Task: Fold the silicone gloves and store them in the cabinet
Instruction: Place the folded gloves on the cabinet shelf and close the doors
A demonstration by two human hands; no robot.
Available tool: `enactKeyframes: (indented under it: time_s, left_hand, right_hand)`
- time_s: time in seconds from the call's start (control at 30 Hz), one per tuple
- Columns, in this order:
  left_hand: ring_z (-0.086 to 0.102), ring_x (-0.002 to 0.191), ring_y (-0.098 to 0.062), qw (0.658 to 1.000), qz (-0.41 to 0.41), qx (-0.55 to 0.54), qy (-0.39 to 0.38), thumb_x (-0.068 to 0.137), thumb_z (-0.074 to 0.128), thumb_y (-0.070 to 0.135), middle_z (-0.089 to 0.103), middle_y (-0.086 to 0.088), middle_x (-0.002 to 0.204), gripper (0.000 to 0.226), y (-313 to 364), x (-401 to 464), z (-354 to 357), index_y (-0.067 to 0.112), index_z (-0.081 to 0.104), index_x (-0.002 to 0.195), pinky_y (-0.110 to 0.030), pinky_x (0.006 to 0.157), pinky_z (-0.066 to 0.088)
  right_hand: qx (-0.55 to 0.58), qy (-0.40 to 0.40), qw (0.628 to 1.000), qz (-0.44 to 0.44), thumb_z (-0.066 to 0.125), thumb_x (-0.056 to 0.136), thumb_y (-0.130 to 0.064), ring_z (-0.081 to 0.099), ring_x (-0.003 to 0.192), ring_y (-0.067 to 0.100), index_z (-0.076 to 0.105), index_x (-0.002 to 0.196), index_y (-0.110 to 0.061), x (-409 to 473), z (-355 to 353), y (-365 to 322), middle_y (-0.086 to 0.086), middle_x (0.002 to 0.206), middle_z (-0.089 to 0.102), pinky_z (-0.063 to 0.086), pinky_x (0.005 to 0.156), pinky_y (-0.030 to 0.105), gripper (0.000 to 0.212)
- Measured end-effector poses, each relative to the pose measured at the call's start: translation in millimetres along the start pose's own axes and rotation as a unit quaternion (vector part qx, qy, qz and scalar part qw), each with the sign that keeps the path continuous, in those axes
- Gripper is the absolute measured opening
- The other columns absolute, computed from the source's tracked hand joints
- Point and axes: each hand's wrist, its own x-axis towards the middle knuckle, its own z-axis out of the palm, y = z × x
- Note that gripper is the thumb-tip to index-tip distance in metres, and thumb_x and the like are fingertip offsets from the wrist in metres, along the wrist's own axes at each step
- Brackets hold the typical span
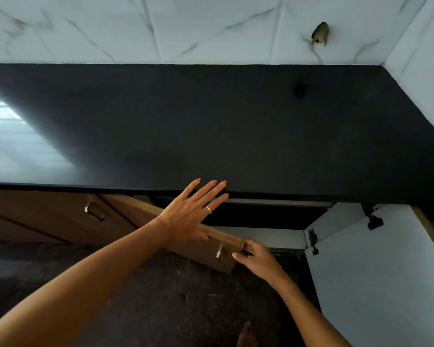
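No silicone gloves show in the head view. Under the black countertop (211,121) a cabinet (263,216) stands dark and open. Its brown wooden left door (201,254), with a metal handle (219,251), is swung partway out. My left hand (191,211) lies over that door's top edge with the fingers straight and spread, reaching to the counter's front edge. My right hand (256,256) pinches the free corner of the same door beside the handle. The inside of the cabinet is too dark to see.
The cabinet's right door (373,271) hangs wide open, white inner side showing, with black hinges. Another brown door with a handle (94,211) sits shut at left. A dark speckled floor (161,296) and my foot (246,334) are below. Marble wall tiles rise behind the counter.
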Motion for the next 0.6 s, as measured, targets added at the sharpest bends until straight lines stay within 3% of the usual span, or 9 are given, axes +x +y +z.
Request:
enactKeyframes:
  time_s: [0.13, 0.23, 0.3, 0.4, 0.6]
  left_hand:
    - [-0.007, 0.147, -0.028, 0.998, -0.063, -0.018, -0.013, 0.071, 0.051, 0.077, -0.015, -0.009, 0.159, 0.12, -13, 32, 6, 0.017, -0.019, 0.147, -0.05, 0.116, -0.005]
    - [-0.007, 0.148, -0.028, 0.992, -0.109, -0.062, -0.03, 0.071, 0.051, 0.078, -0.013, -0.007, 0.16, 0.12, -23, 51, 12, 0.02, -0.024, 0.145, -0.048, 0.118, -0.002]
    - [-0.011, 0.147, -0.026, 0.987, -0.12, -0.102, -0.036, 0.071, 0.051, 0.077, -0.016, -0.003, 0.159, 0.119, -28, 60, 12, 0.022, -0.022, 0.147, -0.046, 0.119, 0.001]
    - [-0.017, 0.145, -0.025, 0.983, -0.127, -0.127, -0.027, 0.075, 0.046, 0.077, -0.023, 0.001, 0.156, 0.113, -31, 67, 17, 0.026, -0.024, 0.146, -0.043, 0.117, -0.006]
    - [-0.019, 0.145, -0.022, 0.984, -0.125, -0.122, -0.019, 0.078, 0.03, 0.08, -0.02, 0.002, 0.158, 0.102, -34, 68, 27, 0.029, -0.026, 0.146, -0.043, 0.117, -0.008]
  right_hand:
    - [0.063, 0.024, 0.998, 0.009, 0.067, 0.086, -0.017, 0.057, 0.115, 0.007, 0.062, 0.109, -0.026, 33, -21, -13, -0.011, 0.111, 0.065, 0.043, 0.094, 0.019, 0.026]
    - [0.107, 0.016, 0.994, 0.007, 0.062, 0.089, -0.013, 0.049, 0.123, 0.008, 0.057, 0.123, -0.012, 53, -33, -20, 0.001, 0.128, 0.059, 0.04, 0.101, 0.023, 0.034]
    - [0.113, 0.002, 0.993, 0.018, 0.06, 0.091, -0.016, 0.042, 0.126, 0.006, 0.05, 0.132, -0.012, 64, -39, -25, 0.002, 0.137, 0.052, 0.034, 0.102, 0.022, 0.042]
    - [0.091, -0.002, 0.995, 0.041, 0.061, 0.09, -0.021, 0.035, 0.137, 0.014, 0.041, 0.14, -0.013, 80, -44, -27, 0.003, 0.146, 0.043, 0.032, 0.109, 0.03, 0.054]
    - [0.077, 0.005, 0.995, 0.059, 0.064, 0.088, -0.025, 0.034, 0.138, 0.015, 0.034, 0.144, -0.015, 89, -43, -17, 0.003, 0.151, 0.038, 0.032, 0.112, 0.033, 0.064]
